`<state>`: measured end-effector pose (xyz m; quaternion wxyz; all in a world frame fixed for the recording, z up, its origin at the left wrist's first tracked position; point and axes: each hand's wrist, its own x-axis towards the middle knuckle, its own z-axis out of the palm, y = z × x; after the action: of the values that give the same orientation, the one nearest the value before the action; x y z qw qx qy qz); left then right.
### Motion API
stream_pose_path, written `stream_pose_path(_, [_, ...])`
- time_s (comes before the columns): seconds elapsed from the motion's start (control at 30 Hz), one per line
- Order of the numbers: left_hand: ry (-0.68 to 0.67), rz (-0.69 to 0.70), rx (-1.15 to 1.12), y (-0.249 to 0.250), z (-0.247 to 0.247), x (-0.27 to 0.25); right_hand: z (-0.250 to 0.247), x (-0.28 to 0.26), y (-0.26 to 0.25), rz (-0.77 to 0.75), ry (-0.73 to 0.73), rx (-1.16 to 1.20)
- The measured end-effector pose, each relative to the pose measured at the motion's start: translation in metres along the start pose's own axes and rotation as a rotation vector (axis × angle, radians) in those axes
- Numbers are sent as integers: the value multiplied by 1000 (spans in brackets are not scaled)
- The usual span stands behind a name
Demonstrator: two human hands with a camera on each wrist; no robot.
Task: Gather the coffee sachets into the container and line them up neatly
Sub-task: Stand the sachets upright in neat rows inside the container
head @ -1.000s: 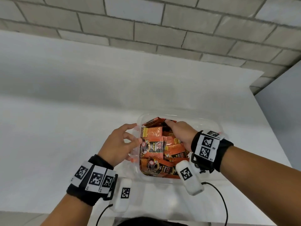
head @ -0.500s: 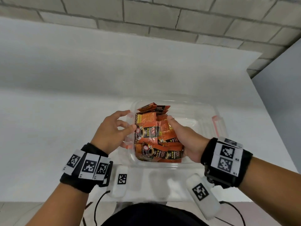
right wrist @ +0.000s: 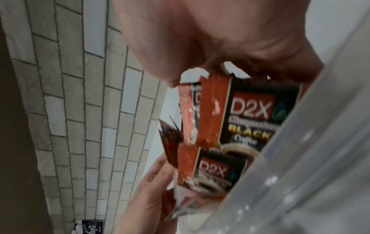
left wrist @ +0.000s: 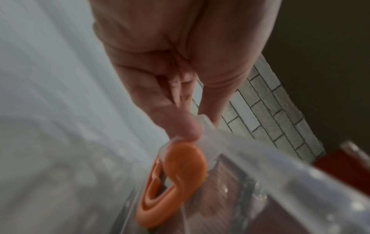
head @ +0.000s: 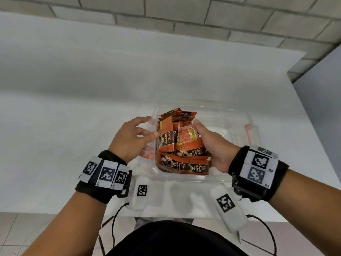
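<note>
My left hand [head: 129, 139] lay spread against the outside of the left wall of the clear plastic container [head: 238, 122], fingers loosely extended, one fingertip by the orange latch [left wrist: 176, 172]. My right hand [head: 214, 146] was inside, its straight fingers pressed flat against the right side of the coffee sachets [head: 180, 145], gripping none of them. The container stood near the front edge of the white worktop [head: 73, 111], and the sachets were all packed into its left half, some upright, some leaning or lying across one another; the right half showed only bare plastic.

The sachets looked light, thin and glossy, flat foil rectangles with crimped ends, so I judged they would slide over each other and fan out easily. Squeezing the bundle from its broad faces seemed safer than pinching one corner. The container's walls looked smooth and slightly flexible, so it seemed to need bracing.
</note>
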<state>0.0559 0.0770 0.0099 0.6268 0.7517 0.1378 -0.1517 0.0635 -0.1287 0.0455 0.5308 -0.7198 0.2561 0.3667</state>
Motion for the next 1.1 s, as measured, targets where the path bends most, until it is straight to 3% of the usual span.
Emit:
stream_pose_path(0.17, [5, -2, 2, -1, 0, 0, -29, -21, -3, -204, 127, -136])
stream_pose_path(0.37, [5, -6, -7, 0, 0, 0, -34, -35, 14, -402, -169, -530])
stream_pose_path(0.53, [3, -6, -6, -1, 0, 1, -21, -18, 20, -514, 23, -633])
stream_pose_path(0.63, [-1, -2, 1, 0, -1, 0, -20, -15, 22, -525, 65, -548])
stream_pose_path(0.77, [1, -1, 0, -1, 0, 0, -18, -12, 24, -480, -9, -438])
stream_pose_path(1.1, [5, 3, 17, -3, -1, 1, -15, -13, 29, -540, -175, -603])
